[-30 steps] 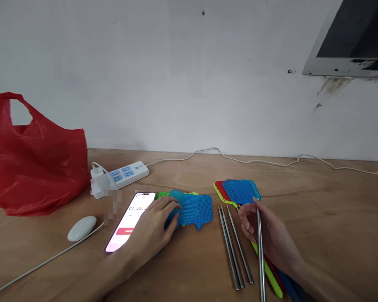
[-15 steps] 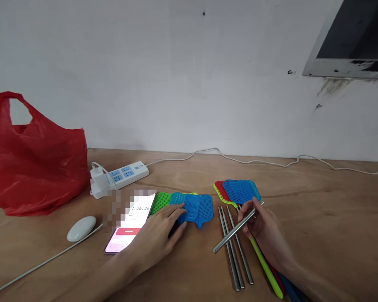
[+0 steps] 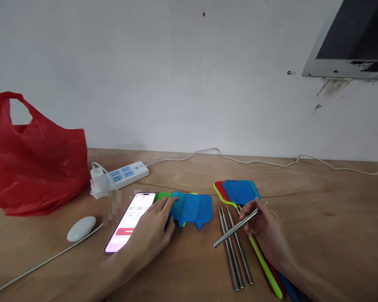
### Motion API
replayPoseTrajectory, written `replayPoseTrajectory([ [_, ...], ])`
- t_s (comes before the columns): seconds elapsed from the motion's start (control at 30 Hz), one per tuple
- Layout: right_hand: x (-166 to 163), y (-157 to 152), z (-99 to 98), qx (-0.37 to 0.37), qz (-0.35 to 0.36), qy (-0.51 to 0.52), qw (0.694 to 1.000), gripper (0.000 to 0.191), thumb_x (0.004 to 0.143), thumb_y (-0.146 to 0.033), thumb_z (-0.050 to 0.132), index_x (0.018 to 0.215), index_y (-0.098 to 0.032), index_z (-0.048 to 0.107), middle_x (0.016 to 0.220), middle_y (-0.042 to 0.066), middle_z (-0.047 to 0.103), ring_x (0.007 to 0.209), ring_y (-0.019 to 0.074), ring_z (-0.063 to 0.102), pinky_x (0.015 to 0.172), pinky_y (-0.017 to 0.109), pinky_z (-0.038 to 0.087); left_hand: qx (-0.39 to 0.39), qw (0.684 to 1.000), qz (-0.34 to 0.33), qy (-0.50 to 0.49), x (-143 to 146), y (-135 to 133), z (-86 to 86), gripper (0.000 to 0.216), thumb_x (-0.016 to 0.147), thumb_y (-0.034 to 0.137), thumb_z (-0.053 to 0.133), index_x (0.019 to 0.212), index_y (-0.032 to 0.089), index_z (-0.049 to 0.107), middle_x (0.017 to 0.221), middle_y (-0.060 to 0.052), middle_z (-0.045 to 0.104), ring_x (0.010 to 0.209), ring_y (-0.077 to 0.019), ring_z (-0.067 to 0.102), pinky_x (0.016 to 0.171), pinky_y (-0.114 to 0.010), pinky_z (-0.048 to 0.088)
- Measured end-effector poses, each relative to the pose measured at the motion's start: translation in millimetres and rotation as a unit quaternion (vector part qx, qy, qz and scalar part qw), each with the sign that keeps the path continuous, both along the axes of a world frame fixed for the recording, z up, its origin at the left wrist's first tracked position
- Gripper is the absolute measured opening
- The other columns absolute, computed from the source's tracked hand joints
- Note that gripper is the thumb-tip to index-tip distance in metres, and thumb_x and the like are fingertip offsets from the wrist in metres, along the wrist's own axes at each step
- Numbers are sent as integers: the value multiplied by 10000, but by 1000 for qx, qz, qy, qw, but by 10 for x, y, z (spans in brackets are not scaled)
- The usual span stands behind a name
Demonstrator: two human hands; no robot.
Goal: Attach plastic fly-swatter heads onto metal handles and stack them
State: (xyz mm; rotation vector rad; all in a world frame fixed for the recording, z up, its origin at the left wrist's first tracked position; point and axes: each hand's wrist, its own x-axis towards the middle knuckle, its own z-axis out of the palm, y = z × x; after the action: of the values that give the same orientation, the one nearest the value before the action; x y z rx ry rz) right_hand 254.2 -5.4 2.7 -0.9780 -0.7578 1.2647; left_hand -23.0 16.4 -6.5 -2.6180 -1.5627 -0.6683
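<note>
My right hand (image 3: 263, 224) grips a shiny metal rod (image 3: 236, 229), tilted across several more metal rods (image 3: 231, 247) on the wooden table. My left hand (image 3: 154, 222) rests over the left end of a row of plastic fly swatter heads, its fingers stretched out on a blue fly swatter head (image 3: 191, 207) group and its thumb apart. A green fly swatter head (image 3: 162, 196) shows partly behind these fingers. Beyond my right hand lie fly swatters with blue (image 3: 241, 191) and red heads; a yellow-green handle (image 3: 266, 266) runs beneath that hand.
A lit phone (image 3: 126, 230) with a running timer lies beside my left forearm. Further left are a white mouse-shaped object (image 3: 81, 228) with a cable, a white power strip (image 3: 122, 176) and a red plastic bag (image 3: 38, 159). A thin cord (image 3: 255, 161) runs along the wall.
My left hand has slid a little left, and more of the overlapping blue swatter heads shows, spread side by side. The rod in my right hand has shifted slightly.
</note>
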Motion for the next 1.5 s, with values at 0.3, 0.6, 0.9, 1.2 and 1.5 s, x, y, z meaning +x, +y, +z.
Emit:
replayPoseTrajectory([
  [0.3, 11, 8, -29, 7, 16, -3, 1000, 433, 691, -586, 787, 628, -183, 642, 604, 0, 652, 442, 99, 538, 398, 189, 418, -10, 1000, 0, 2, 4, 3, -35, 540, 816, 71, 420, 1345, 177, 436, 1224, -137, 648, 1012, -310, 648, 842, -453, 525],
  [0.6, -1, -13, 1, 7, 16, -13, 1000, 428, 720, -578, 769, 631, -180, 639, 603, 4, 643, 440, 101, 533, 398, 198, 405, 14, 1000, -1, 6, -4, 0, 5, 608, 756, 47, 428, 1347, 184, 455, 1225, -137, 634, 1035, -329, 617, 840, -467, 486],
  [0.9, -25, -16, 21, 5, 33, -14, 999, 384, 670, -519, 844, 633, -171, 685, 671, 33, 691, 523, 115, 569, 445, 194, 446, -32, 996, -70, -46, 89, -115, 202, 244, 1014, 251, 374, 1025, 220, 615, 1009, -61, 665, 937, -265, 601, 846, -418, 433],
  [1.2, -153, -170, 13, 30, 165, -16, 986, 273, 805, -467, 769, 795, -196, 739, 839, 66, 758, 668, 146, 667, 596, 232, 525, -170, 967, -185, -34, 137, -298, 233, 254, 1035, 413, 416, 983, 233, 588, 799, 0, 642, 684, -189, 585, 608, -289, 367],
  [1.5, -91, -61, -50, 23, 147, -205, 967, 327, 747, -509, 788, 812, -199, 708, 567, -13, 649, 466, 128, 581, 419, 211, 449, -153, 975, -154, 37, 130, -261, 192, 339, 1079, 372, 255, 923, 232, 521, 771, -18, 632, 682, -225, 607, 604, -301, 341],
])
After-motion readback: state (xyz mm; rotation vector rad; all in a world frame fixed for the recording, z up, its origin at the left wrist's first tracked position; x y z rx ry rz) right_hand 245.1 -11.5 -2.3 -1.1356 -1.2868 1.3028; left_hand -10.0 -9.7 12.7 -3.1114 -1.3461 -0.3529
